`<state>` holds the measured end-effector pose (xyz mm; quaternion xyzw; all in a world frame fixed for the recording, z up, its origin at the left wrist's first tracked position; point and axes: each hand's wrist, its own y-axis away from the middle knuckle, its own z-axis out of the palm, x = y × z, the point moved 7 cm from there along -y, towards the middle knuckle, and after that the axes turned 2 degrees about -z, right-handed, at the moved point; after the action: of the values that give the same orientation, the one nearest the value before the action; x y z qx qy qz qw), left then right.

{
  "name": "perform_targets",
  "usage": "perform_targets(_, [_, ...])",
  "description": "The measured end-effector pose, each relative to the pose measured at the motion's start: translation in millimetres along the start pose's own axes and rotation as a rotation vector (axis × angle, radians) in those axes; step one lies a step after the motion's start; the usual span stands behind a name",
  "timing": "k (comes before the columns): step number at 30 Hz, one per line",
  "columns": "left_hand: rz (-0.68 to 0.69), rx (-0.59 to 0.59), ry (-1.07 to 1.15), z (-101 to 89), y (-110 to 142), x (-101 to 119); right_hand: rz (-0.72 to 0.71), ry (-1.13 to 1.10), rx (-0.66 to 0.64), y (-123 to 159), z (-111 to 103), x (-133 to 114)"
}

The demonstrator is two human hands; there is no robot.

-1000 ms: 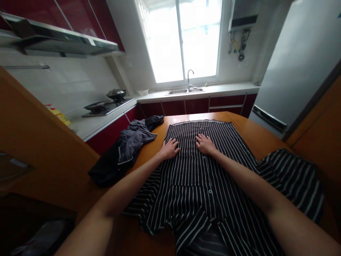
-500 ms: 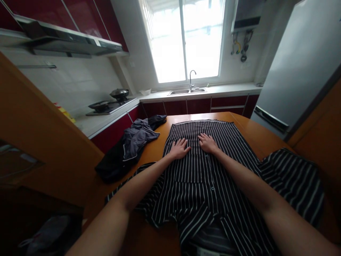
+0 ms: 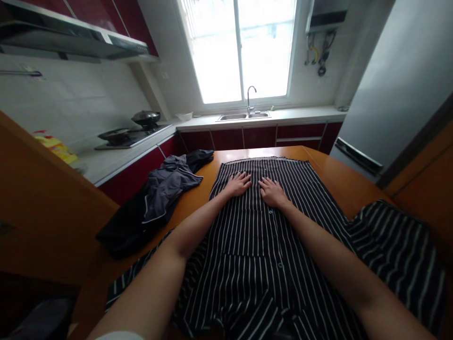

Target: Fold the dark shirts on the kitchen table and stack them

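Note:
A black shirt with white stripes (image 3: 244,236) lies spread front side up on the wooden table (image 3: 325,165), its hem at the far side and its collar toward me. Small round buttons run down its middle. My left hand (image 3: 238,184) rests flat on the upper left part of the cloth, fingers spread. Just right of the button line, my right hand (image 3: 272,191) also lies flat, its fingers a little apart. The sleeves stretch out to both sides; my left forearm covers part of one.
A dark grey and black garment (image 3: 166,189) lies crumpled at the table's left edge. Behind are a sink (image 3: 231,116) with a tap, and a stove (image 3: 132,137) with pans. A silver fridge (image 3: 392,89) stands at the right.
My left hand has slid slightly farther over the shirt, away from me. My right hand has shifted little, staying flat on the cloth. The camera view has moved forward.

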<state>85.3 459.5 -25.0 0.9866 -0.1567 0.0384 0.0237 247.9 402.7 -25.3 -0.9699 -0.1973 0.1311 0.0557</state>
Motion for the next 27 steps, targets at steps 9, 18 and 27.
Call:
perform_targets(9, [-0.177, 0.048, -0.040, -21.5, -48, -59, -0.003, -0.028, -0.011, -2, 4, 2])
perform_targets(18, [-0.160, 0.026, 0.020, -17.8, -61, -11, -0.005, -0.030, -0.012, -2, 1, 1])
perform_targets(27, [0.071, -0.014, -0.004, -5.4, -14, 37, -0.006, -0.050, 0.012, -5, 2, 1])
